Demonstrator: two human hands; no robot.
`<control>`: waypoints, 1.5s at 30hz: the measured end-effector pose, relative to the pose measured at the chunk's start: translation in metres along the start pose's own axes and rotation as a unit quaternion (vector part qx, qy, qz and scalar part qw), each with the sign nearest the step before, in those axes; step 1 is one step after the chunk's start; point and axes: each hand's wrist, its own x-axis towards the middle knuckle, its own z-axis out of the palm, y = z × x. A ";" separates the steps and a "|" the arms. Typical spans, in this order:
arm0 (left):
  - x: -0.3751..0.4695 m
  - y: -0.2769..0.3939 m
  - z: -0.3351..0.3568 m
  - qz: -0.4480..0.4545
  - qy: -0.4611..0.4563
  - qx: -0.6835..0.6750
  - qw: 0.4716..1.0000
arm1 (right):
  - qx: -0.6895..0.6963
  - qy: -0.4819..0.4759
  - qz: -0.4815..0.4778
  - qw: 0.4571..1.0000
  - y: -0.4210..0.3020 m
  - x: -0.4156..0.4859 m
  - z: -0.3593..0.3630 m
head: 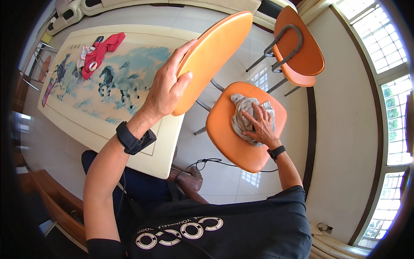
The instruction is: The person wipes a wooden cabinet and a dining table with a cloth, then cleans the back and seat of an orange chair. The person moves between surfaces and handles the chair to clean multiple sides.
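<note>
My left hand (pixel 168 82) grips the near edge of an orange chair backrest (pixel 215 58), thumb on its front face and fingers behind the edge. With spread fingers, my right hand (pixel 260 124) presses on a crumpled grey cloth (pixel 241 116), which lies on the orange seat (pixel 223 136) of the same chair. Grey metal tubes (pixel 203 105) show between backrest and seat. Both wrists wear black bands.
A cream table (pixel 155 162) printed with horses stands at left, bearing a red cloth (pixel 100 55), a tape roll (pixel 92 66) and a phone (pixel 47 94). Another orange chair (pixel 299 42) stands beyond. A black cable (pixel 220 161) crosses near the seat; a wall (pixel 343 129) rises at right.
</note>
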 end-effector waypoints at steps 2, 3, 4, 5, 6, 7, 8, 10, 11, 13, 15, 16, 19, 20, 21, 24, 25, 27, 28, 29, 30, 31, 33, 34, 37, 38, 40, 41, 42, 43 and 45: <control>0.000 -0.001 0.001 -0.005 0.003 -0.005 1.000 | -0.032 0.005 -0.074 0.997 0.008 -0.003 0.002; 0.000 -0.001 0.001 -0.006 0.004 -0.006 1.000 | -0.043 -0.001 -0.053 0.998 0.010 -0.002 0.006; 0.000 -0.001 0.001 -0.004 0.005 -0.002 1.000 | -0.050 0.006 -0.055 0.997 0.012 -0.001 0.012; 0.000 -0.001 0.001 0.001 0.005 0.003 1.000 | -0.063 0.000 -0.030 0.998 0.014 0.002 0.018; 0.001 -0.001 0.001 0.004 0.006 0.002 1.000 | -0.062 0.036 -0.048 0.996 0.017 0.005 0.024; 0.001 -0.002 0.001 0.010 0.009 0.001 1.000 | -0.028 0.089 -0.012 0.996 0.020 0.011 0.031; 0.000 -0.002 0.002 0.013 0.013 0.001 1.000 | 0.002 0.129 0.044 0.991 0.023 0.020 0.037; -0.001 -0.003 0.002 0.000 0.010 -0.015 1.000 | 0.032 0.204 0.142 0.968 0.033 0.041 0.046; -0.001 -0.003 0.002 -0.005 0.008 -0.021 1.000 | -0.013 0.248 0.180 0.952 0.036 0.056 0.050; -0.002 -0.002 0.002 -0.009 0.005 -0.017 1.000 | 0.003 0.252 0.209 0.945 0.039 0.082 0.052; -0.001 -0.002 0.001 -0.003 0.008 -0.011 1.000 | 0.006 0.249 0.153 0.956 0.029 0.097 0.052; -0.001 -0.002 0.001 0.005 0.011 -0.008 1.000 | 0.019 0.222 0.161 0.961 0.019 0.104 0.050; 0.000 -0.003 0.002 0.010 0.013 -0.007 1.000 | -0.003 0.172 -0.057 0.983 -0.025 0.089 0.046; -0.001 -0.004 0.001 0.007 0.012 -0.003 1.000 | 0.029 0.134 -0.067 0.988 -0.045 0.078 0.047; -0.001 -0.004 0.001 0.010 0.012 -0.007 1.000 | 0.042 0.098 -0.122 0.987 -0.062 0.063 0.047; -0.003 -0.005 0.002 0.008 0.013 -0.014 1.000 | 0.031 0.031 -0.208 0.977 -0.092 0.025 0.046; -0.003 -0.006 0.002 0.004 0.012 -0.021 1.000 | 0.050 0.008 -0.220 0.974 -0.094 0.018 0.045; -0.002 -0.006 0.003 -0.001 0.013 -0.033 0.999 | 0.049 0.001 -0.232 0.972 -0.090 0.022 0.045; -0.002 -0.006 0.003 -0.003 0.013 -0.037 0.999 | 0.047 0.001 -0.238 0.970 -0.084 0.031 0.044; -0.002 -0.006 0.003 0.001 0.013 -0.039 0.999 | 0.043 -0.002 -0.245 0.968 -0.079 0.042 0.044; -0.002 -0.005 0.003 -0.007 0.010 -0.043 0.999 | 0.034 0.024 -0.240 0.970 -0.074 0.055 0.044; -0.002 -0.005 0.003 -0.007 0.006 -0.038 0.999 | 0.023 0.054 -0.195 0.979 -0.069 0.072 0.046; -0.002 -0.005 0.002 -0.002 0.007 -0.019 1.000 | 0.000 0.093 -0.130 0.987 -0.055 0.106 0.048; -0.003 -0.005 0.002 -0.002 0.004 -0.021 1.000 | -0.013 0.101 -0.097 0.990 -0.043 0.118 0.047; -0.002 -0.004 0.000 0.000 -0.001 -0.016 1.000 | 0.017 0.156 0.006 0.988 -0.003 0.130 0.047; -0.003 -0.004 0.000 0.006 -0.001 -0.013 1.000 | 0.004 0.162 0.068 0.984 0.014 0.128 0.049; -0.003 -0.004 0.000 0.010 0.001 -0.014 1.000 | -0.061 0.163 0.145 0.974 0.054 0.111 0.047; -0.002 -0.004 0.000 0.007 0.002 -0.017 1.000 | -0.114 0.154 0.161 0.968 0.074 0.093 0.045; -0.002 -0.003 0.000 0.004 0.003 -0.017 1.000 | -0.093 0.145 0.238 0.956 0.091 0.074 0.043; -0.002 -0.003 0.000 0.001 0.001 -0.023 1.000 | -0.071 0.139 0.315 0.936 0.104 0.055 0.044; -0.002 -0.003 0.001 -0.002 0.003 -0.030 1.000 | -0.089 0.145 0.344 0.923 0.117 0.009 0.047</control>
